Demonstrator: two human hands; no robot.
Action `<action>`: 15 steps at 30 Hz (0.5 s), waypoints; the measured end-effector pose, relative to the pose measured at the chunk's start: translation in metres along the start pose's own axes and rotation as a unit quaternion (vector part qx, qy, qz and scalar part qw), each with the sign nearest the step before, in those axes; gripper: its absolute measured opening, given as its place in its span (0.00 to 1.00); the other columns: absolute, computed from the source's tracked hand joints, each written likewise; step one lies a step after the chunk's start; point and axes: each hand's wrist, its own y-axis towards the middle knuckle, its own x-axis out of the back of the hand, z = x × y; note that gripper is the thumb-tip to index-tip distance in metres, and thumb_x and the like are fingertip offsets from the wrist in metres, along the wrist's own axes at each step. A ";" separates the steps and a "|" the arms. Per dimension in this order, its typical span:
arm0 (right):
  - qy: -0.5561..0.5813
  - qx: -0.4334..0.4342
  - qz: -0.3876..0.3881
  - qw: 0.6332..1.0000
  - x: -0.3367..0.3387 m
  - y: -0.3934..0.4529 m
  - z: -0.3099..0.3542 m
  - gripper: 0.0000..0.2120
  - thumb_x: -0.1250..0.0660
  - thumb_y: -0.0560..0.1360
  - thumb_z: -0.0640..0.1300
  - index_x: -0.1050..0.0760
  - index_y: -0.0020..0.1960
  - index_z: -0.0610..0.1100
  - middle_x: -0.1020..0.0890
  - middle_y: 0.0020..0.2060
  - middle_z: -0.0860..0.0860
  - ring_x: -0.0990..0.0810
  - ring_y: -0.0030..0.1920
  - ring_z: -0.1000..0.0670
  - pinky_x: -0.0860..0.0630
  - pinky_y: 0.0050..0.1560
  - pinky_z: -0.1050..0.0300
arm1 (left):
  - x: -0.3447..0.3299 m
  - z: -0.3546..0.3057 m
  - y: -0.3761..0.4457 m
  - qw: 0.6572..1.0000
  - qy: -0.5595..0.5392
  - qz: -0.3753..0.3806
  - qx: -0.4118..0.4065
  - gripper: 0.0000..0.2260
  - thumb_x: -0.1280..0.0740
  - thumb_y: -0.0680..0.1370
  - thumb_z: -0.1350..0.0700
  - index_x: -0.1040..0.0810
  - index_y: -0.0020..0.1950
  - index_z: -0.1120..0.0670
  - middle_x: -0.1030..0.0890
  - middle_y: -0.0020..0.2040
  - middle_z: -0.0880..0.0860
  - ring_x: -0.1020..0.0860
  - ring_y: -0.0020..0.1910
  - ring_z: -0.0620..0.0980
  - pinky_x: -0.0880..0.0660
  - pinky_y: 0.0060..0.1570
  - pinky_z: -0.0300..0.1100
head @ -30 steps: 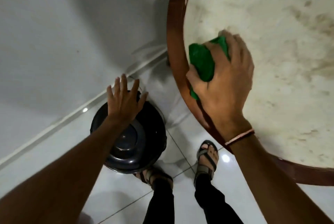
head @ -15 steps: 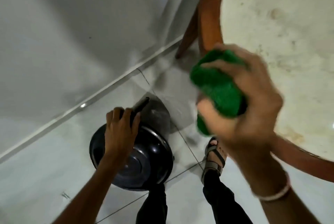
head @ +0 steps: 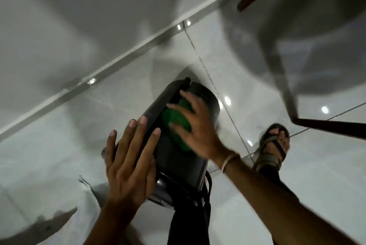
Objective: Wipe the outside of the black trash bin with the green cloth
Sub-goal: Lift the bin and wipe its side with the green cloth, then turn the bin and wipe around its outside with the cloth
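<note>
Black trash bin (head: 178,151) is sitting tilted on the tiled floor (head: 247,195), held between both hands w/ its body leaning away from the person. Left hand (head: 128,163) is lying flat on the bin's left side, fingers spread, bracing it. Right hand (head: 198,126) is pressing the green cloth (head: 176,128) against the outer wall, fingers splayed over the wad, so it's gripping only the cloth. Judging from this, wiping is just getting going. To do it well: keep the left palm steady so the bin isn't sliding, run the cloth in long overlapping strokes from the rim end down, then rotate the bin under the left hand to reach the far side & the ridge by the fingertips.
</note>
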 end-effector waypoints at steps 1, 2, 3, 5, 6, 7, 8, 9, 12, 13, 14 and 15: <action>-0.022 -0.036 -0.040 0.998 -0.001 0.017 -0.011 0.25 0.33 0.79 0.56 0.23 0.73 0.49 0.30 0.76 0.37 0.32 0.77 0.35 0.37 0.80 0.37 | 0.000 0.003 -0.005 1.000 -0.005 -0.004 -0.015 0.22 0.46 0.84 0.60 0.31 0.79 0.56 0.29 0.79 0.60 0.37 0.85 0.53 0.45 0.85 0.56; -0.021 -0.090 -0.071 0.993 -0.001 0.033 -0.023 0.25 0.30 0.79 0.53 0.24 0.73 0.47 0.29 0.74 0.36 0.30 0.74 0.35 0.32 0.76 0.36 | -0.001 0.005 -0.010 1.000 -0.011 -0.009 -0.026 0.22 0.46 0.84 0.60 0.30 0.79 0.55 0.31 0.81 0.57 0.37 0.85 0.53 0.45 0.84 0.55; -0.001 -0.139 -0.093 0.986 0.004 0.049 -0.032 0.25 0.28 0.79 0.50 0.26 0.74 0.45 0.30 0.72 0.37 0.30 0.73 0.35 0.30 0.74 0.36 | -0.002 0.003 -0.010 0.999 -0.017 -0.017 -0.034 0.23 0.46 0.84 0.60 0.30 0.79 0.54 0.33 0.84 0.54 0.37 0.85 0.52 0.43 0.84 0.54; 0.047 -0.185 -0.104 0.976 0.008 0.065 -0.041 0.24 0.28 0.80 0.47 0.27 0.74 0.44 0.28 0.71 0.39 0.30 0.72 0.37 0.29 0.73 0.37 | -0.007 0.000 -0.009 0.998 -0.033 -0.035 -0.040 0.24 0.46 0.82 0.61 0.28 0.78 0.53 0.36 0.85 0.51 0.34 0.83 0.53 0.37 0.80 0.53; 0.054 -0.179 -0.100 0.977 0.011 0.063 -0.035 0.22 0.28 0.80 0.47 0.26 0.72 0.43 0.25 0.70 0.40 0.28 0.72 0.38 0.28 0.72 0.37 | -0.008 -0.002 -0.008 0.998 -0.040 -0.042 -0.034 0.25 0.45 0.81 0.62 0.28 0.77 0.53 0.36 0.85 0.51 0.32 0.83 0.54 0.34 0.77 0.52; 0.055 -0.141 -0.094 0.984 0.013 0.053 -0.024 0.19 0.28 0.80 0.46 0.23 0.70 0.42 0.22 0.68 0.40 0.26 0.70 0.39 0.27 0.71 0.37 | -0.009 -0.004 -0.007 0.998 -0.043 -0.047 -0.024 0.25 0.45 0.81 0.62 0.27 0.77 0.52 0.35 0.85 0.51 0.31 0.82 0.55 0.32 0.74 0.52; 0.055 -0.082 -0.086 0.991 0.011 0.035 -0.009 0.17 0.29 0.81 0.47 0.21 0.67 0.42 0.20 0.65 0.42 0.24 0.69 0.40 0.27 0.71 0.38 | -0.008 -0.005 -0.007 0.997 -0.046 -0.054 -0.015 0.25 0.46 0.81 0.61 0.27 0.78 0.52 0.35 0.85 0.52 0.30 0.81 0.56 0.31 0.72 0.52; 0.058 -0.020 -0.066 0.996 0.008 0.012 0.008 0.16 0.31 0.82 0.49 0.20 0.66 0.44 0.19 0.64 0.44 0.23 0.69 0.42 0.28 0.73 0.40 | -0.009 -0.006 -0.007 0.997 -0.050 -0.057 -0.013 0.25 0.47 0.82 0.60 0.28 0.78 0.52 0.35 0.85 0.52 0.29 0.81 0.56 0.30 0.70 0.51; 0.060 0.116 0.024 0.991 -0.002 -0.043 0.031 0.18 0.40 0.84 0.55 0.22 0.69 0.50 0.22 0.69 0.50 0.28 0.76 0.47 0.39 0.81 0.47 | -0.010 -0.002 -0.007 0.997 -0.050 -0.062 -0.020 0.24 0.49 0.84 0.57 0.28 0.80 0.50 0.33 0.84 0.54 0.27 0.79 0.56 0.30 0.68 0.49; 0.048 0.125 0.031 0.991 -0.002 -0.045 0.018 0.18 0.40 0.84 0.54 0.22 0.69 0.49 0.22 0.70 0.48 0.29 0.76 0.46 0.40 0.82 0.46 | -0.014 -0.005 -0.010 0.997 -0.052 -0.061 -0.021 0.25 0.48 0.84 0.57 0.28 0.80 0.50 0.32 0.83 0.55 0.26 0.78 0.56 0.30 0.67 0.49; 0.038 0.114 0.023 0.992 -0.001 -0.036 0.007 0.19 0.39 0.84 0.53 0.22 0.70 0.47 0.22 0.71 0.46 0.28 0.76 0.45 0.40 0.82 0.45 | -0.014 -0.001 -0.011 0.997 -0.049 -0.064 -0.020 0.25 0.47 0.83 0.59 0.28 0.80 0.50 0.31 0.83 0.56 0.25 0.78 0.56 0.30 0.66 0.49; 0.041 0.073 -0.007 0.996 0.000 -0.022 -0.006 0.18 0.37 0.84 0.50 0.22 0.70 0.44 0.22 0.71 0.43 0.27 0.75 0.44 0.38 0.82 0.44 | -0.012 0.002 -0.014 0.997 -0.046 -0.067 -0.014 0.26 0.46 0.82 0.60 0.27 0.79 0.50 0.30 0.82 0.57 0.24 0.76 0.57 0.30 0.65 0.49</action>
